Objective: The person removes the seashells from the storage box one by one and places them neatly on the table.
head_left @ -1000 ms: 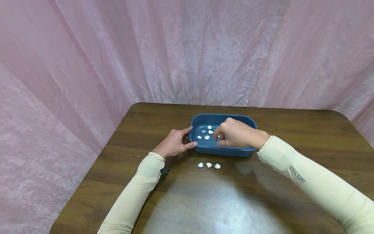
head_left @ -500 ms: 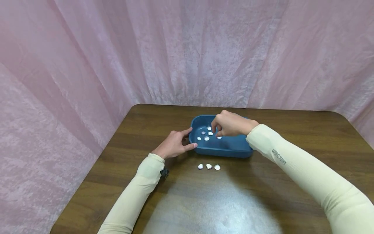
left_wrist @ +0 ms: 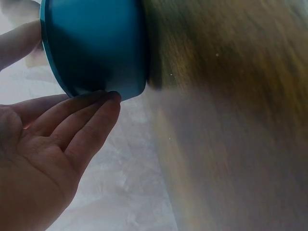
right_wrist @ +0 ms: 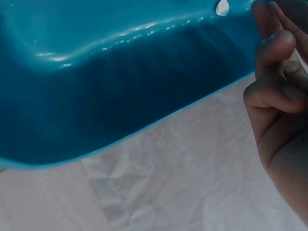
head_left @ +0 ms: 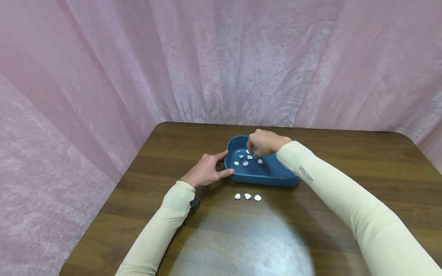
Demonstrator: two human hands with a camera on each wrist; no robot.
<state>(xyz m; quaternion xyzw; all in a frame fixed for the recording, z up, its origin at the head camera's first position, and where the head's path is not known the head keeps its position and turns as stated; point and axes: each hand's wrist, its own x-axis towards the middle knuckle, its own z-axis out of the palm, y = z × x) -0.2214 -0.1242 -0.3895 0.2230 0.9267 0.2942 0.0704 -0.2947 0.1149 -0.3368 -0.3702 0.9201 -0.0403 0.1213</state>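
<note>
A blue oblong tub (head_left: 264, 180) stands on the table with several small pale seashells inside, mostly toward its left half. My left hand (head_left: 206, 170) is at the tub's left end, thumb on the near side and fingers on the far side. In the left wrist view its fingers (left_wrist: 86, 120) lie straight against the outer wall. Bent over the tub is my right hand (head_left: 264, 142), its fingertips low among the shells. A white seashell (head_left: 249, 157) lies right under those fingertips, and another seashell (head_left: 260, 161) is just nearer me. In the right wrist view the fingers (right_wrist: 276, 48) are loosely bent, tips partly cut off.
Three seashells (head_left: 248, 196) lie in a row on the brown wooden table (head_left: 193, 142), in front of the tub. A pink curtain (head_left: 221, 76) hangs behind the table's far edge. The tub's near wall stands between that row and the shells inside.
My right hand has moved left and slightly away from me inside the tub, uncovering the shell on the right. My left hand has stayed at the tub's end.
</note>
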